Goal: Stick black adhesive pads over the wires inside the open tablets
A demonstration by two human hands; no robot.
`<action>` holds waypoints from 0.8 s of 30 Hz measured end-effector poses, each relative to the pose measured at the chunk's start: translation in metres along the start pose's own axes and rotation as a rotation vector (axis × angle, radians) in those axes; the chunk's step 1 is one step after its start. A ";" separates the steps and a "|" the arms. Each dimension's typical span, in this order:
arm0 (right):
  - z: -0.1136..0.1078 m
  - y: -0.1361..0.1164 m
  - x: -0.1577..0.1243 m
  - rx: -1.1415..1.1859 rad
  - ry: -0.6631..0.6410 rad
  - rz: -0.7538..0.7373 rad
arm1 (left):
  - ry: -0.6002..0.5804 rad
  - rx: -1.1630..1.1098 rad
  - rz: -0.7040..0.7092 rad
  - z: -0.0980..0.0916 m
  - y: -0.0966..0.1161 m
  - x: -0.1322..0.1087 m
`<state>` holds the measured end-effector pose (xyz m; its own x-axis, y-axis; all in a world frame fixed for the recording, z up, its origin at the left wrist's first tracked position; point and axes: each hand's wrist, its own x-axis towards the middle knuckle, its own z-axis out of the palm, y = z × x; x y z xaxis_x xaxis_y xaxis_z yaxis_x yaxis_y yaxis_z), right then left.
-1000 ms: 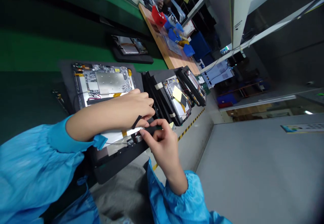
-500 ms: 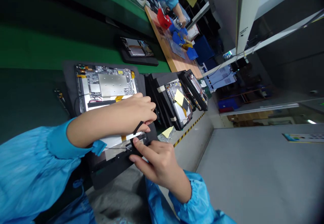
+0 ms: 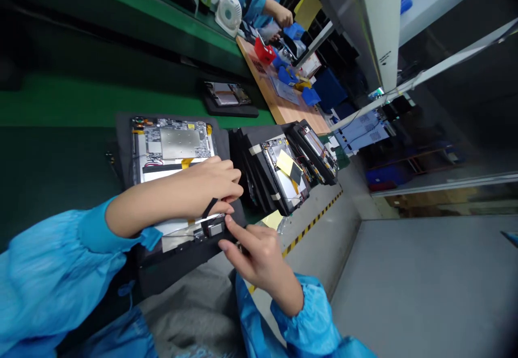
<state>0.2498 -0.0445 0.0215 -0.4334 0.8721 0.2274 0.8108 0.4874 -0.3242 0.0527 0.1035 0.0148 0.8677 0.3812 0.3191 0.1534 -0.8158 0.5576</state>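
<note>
An opened tablet (image 3: 180, 143) lies on a dark foam pad, its circuit board, metal shield and white battery showing. My left hand (image 3: 208, 188) reaches across it, fingers curled, with a short strip of black tape (image 3: 209, 208) pinched by the thumb. Just below that strip, near the tablet's lower right corner, is a small silvery part (image 3: 216, 229) with a thin dark wire running to it. My right hand (image 3: 259, 250) has its index fingertip at this corner and its thumb apart from the index finger, with nothing visible between them. The left forearm hides the middle of the tablet.
To the right stand stacked foam pads with another opened tablet (image 3: 283, 171) bearing a yellow note, and more tablets (image 3: 318, 147) behind. A further tablet (image 3: 227, 94) lies on the green bench. Beyond, a co-worker's hand (image 3: 284, 18) is over a wooden table (image 3: 269, 96) with bins.
My right index finger has shifted from the silvery part to the tablet's corner, uncovering that part. My left hand still holds the black strip. The view has tilted slightly.
</note>
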 end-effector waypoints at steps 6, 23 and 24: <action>-0.002 0.010 0.002 -0.036 -0.008 -0.171 | -0.019 -0.008 -0.042 -0.001 0.002 -0.002; -0.016 0.016 0.029 0.085 -0.029 -0.232 | -0.064 0.058 -0.164 -0.011 0.022 0.000; -0.018 0.014 0.030 0.135 -0.001 -0.233 | -0.063 0.052 -0.173 -0.012 0.024 0.000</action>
<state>0.2551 -0.0121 0.0402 -0.6027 0.7356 0.3094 0.6293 0.6765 -0.3826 0.0508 0.0893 0.0377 0.8540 0.4910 0.1720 0.3258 -0.7624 0.5591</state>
